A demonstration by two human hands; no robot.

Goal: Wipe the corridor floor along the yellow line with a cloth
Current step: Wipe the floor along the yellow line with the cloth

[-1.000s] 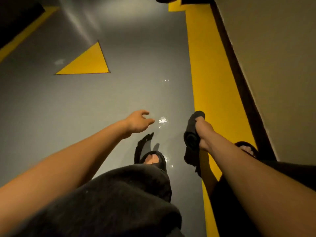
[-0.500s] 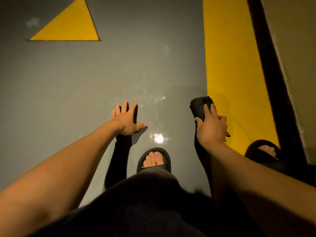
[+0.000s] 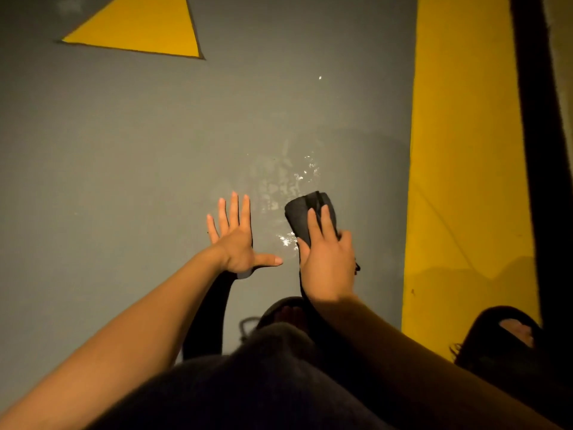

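A folded black cloth [image 3: 302, 214] lies on the grey corridor floor [image 3: 139, 150], left of the wide yellow line [image 3: 459, 150]. My right hand [image 3: 327, 259] holds the cloth, fingers lying over its top and thumb round its side. A wet, shiny patch [image 3: 288, 181] spreads just beyond and left of the cloth. My left hand [image 3: 237, 240] is spread flat with straight fingers close to the floor, left of the cloth; I cannot tell whether it touches the floor.
A yellow triangle [image 3: 139, 26] is painted on the floor at the far left. A black strip [image 3: 533, 150] and the wall run along the right of the yellow line. My feet in black sandals [image 3: 502, 333] stand near the bottom, the right one on the line.
My right hand with the cloth has come down and moved left, off the yellow line's edge onto the grey floor. My left hand has lowered and spread flat. The camera has tilted down.
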